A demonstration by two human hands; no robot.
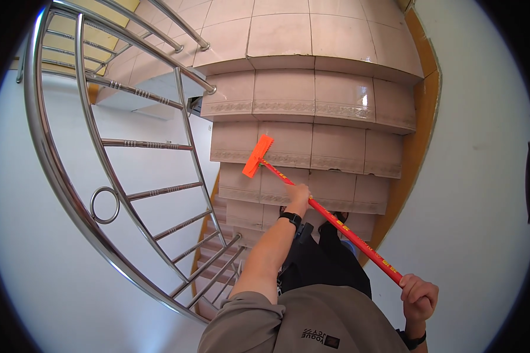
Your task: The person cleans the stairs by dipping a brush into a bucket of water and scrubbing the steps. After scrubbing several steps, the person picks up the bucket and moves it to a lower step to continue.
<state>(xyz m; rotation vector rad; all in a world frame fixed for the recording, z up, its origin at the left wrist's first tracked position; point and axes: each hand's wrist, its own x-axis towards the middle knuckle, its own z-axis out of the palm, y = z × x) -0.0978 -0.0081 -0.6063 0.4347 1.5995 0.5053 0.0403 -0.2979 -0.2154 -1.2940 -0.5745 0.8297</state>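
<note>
A broom with an orange head [257,156] and a long red handle [350,235] slants across the stairs. My left hand [299,194] is wrapped around the handle a short way from the head. At the handle's far end, by the right-hand wall, my right hand [419,296] is closed around it. The head lies over a tiled step [285,140] near the railing side. Whether it touches the tile is hard to tell, and its bristles are not clearly visible.
A shiny metal railing [191,147] with crossbars and a ring [105,205] runs along the left. Pinkish tiled steps [341,97] rise ahead to a landing [280,32]. A white wall [483,147] with brown edging [427,106] bounds the right. More steps [215,247] descend beyond the railing.
</note>
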